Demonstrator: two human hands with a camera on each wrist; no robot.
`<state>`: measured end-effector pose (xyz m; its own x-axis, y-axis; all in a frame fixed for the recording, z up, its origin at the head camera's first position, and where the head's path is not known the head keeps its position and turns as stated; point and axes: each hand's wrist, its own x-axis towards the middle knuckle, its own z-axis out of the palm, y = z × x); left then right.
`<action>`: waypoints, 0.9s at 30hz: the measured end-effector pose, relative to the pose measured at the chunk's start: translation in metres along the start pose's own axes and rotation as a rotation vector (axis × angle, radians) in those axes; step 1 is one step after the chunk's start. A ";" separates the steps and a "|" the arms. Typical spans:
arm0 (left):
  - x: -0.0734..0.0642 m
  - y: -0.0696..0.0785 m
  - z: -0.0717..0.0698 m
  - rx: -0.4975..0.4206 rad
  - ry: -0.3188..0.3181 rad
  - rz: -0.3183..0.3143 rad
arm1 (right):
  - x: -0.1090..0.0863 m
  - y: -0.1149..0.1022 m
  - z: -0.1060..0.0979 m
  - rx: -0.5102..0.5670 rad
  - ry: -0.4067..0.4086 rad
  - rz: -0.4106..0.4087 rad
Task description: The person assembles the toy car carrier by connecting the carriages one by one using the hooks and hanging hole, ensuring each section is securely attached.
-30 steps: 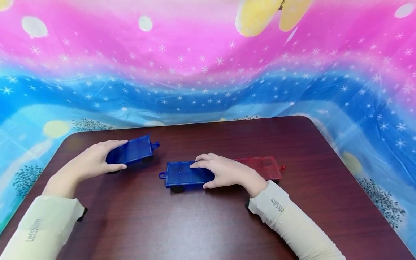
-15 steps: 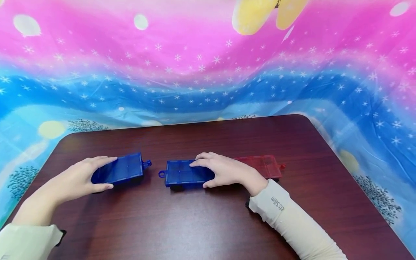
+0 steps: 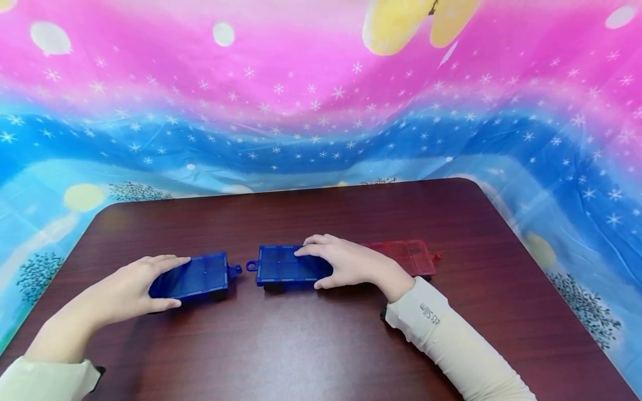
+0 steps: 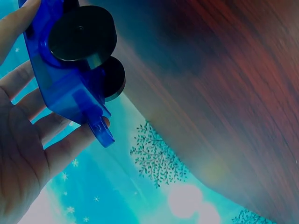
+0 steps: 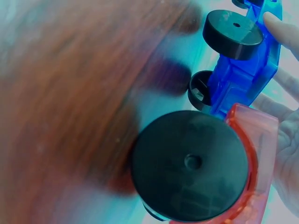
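My left hand (image 3: 117,292) grips a blue see-through toy car base (image 3: 200,275) by its left end, thumb on the near side, fingers on the far side. A small hitch (image 3: 234,271) sticks out of its right end. Close across a narrow gap sits the ring (image 3: 252,266) of a second blue car base (image 3: 281,264), which my right hand (image 3: 348,262) holds across its right part. Behind that hand a red car base (image 3: 408,256) continues the row; my hand hides where they meet. In the left wrist view black wheels (image 4: 81,37) show under the held base.
The row lies along the middle of a dark brown wooden table (image 3: 321,345). A pink and blue patterned cloth (image 3: 281,111) hangs behind and along the table's sides. The red base has a small peg (image 3: 437,257) at its right end.
My left hand has brought its blue car base nearer to me and levelled it with the row; in the last half second it shifted right, towards the ring. The right hand stays put.
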<state>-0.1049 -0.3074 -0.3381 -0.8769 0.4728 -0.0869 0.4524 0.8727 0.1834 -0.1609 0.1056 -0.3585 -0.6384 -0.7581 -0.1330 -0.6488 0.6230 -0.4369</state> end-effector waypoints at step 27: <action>0.010 0.014 0.005 -0.021 -0.002 0.025 | 0.001 -0.001 0.001 -0.013 -0.005 -0.010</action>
<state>-0.1064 -0.2899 -0.3410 -0.8649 0.4949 -0.0835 0.4709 0.8578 0.2062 -0.1609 0.1038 -0.3591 -0.6298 -0.7652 -0.1333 -0.6604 0.6179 -0.4268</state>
